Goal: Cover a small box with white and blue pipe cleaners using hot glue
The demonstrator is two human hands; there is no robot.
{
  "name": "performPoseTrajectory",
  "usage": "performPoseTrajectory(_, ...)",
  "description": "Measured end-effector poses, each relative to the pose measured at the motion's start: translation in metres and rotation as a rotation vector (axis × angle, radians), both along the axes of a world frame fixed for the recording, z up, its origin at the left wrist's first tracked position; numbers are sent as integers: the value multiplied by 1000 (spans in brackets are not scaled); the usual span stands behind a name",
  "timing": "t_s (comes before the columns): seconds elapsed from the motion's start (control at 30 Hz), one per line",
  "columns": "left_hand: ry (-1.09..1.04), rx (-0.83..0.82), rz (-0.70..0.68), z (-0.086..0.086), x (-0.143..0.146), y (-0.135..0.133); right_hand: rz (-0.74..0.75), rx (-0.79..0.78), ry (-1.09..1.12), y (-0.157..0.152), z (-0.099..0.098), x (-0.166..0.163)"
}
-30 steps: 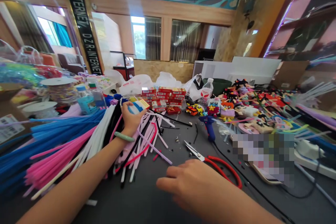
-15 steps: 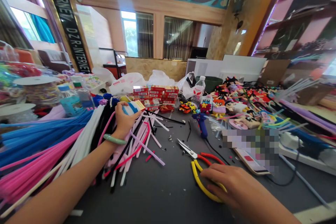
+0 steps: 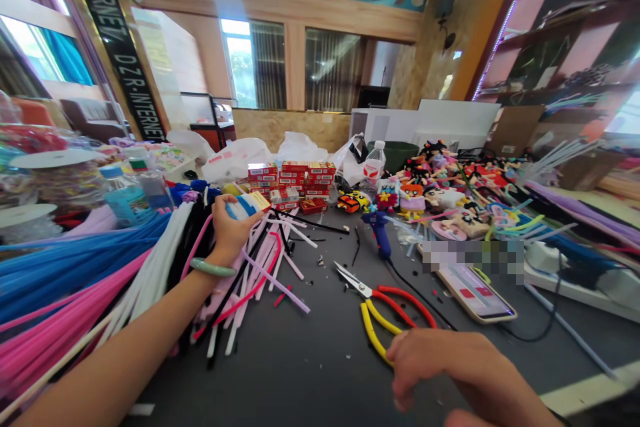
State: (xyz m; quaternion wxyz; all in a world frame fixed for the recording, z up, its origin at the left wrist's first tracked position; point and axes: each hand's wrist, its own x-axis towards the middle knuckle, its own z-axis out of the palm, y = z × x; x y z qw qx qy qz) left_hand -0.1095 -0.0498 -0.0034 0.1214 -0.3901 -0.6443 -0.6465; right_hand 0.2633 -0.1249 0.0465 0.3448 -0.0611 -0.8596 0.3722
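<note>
My left fingers (image 3: 223,205) are closed round a box (image 3: 244,207), blue and white with a yellow end, left of the frame's centre. It is near the stack of red boxes (image 3: 293,181) and above the far ends of the loose stems (image 3: 247,293), mostly pink and black. A green bangle (image 3: 213,268) circles that wrist.

My right fingers (image 3: 410,347), at lower right, are bent and part-open, and I see nothing in their grip. They overlap the ends of the yellow handles (image 3: 371,330); whether they touch, I cannot tell. Right above those handles lie the red-handled scissors (image 3: 359,284), blades slightly parted and pointing to the upper left.

A blue glue gun (image 3: 379,233) lies beyond, its cord running down the worktop (image 3: 280,373) between the scissors and the phone (image 3: 480,297). Blue stems (image 3: 100,253), pink stems (image 3: 85,313) and white stems (image 3: 165,260) fan across the left of the frame; dolls (image 3: 445,197) crowd right of centre, beside a bottle (image 3: 374,163).
</note>
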Motion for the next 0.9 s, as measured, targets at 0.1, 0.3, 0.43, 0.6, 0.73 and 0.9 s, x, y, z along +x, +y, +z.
performPoseTrajectory(0.1,0,-2,2,0,-1,0,-50,-83,-59,-3,1,4)
performPoseTrajectory(0.3,-5,0,-2,0,-1,0,-74,-276,-73,-7,-2,4)
performPoseTrajectory(0.43,1,-8,3,1,0,0,114,-543,136,1,-11,-1)
performPoseTrajectory(0.6,3,-29,3,3,3,-2,150,-832,460,8,-16,-1)
performPoseTrajectory(0.73,2,-31,5,6,6,-3,165,-1036,567,8,-17,-3)
performPoseTrajectory(0.9,-1,-34,6,8,8,-4,188,-1238,758,6,-13,-17)
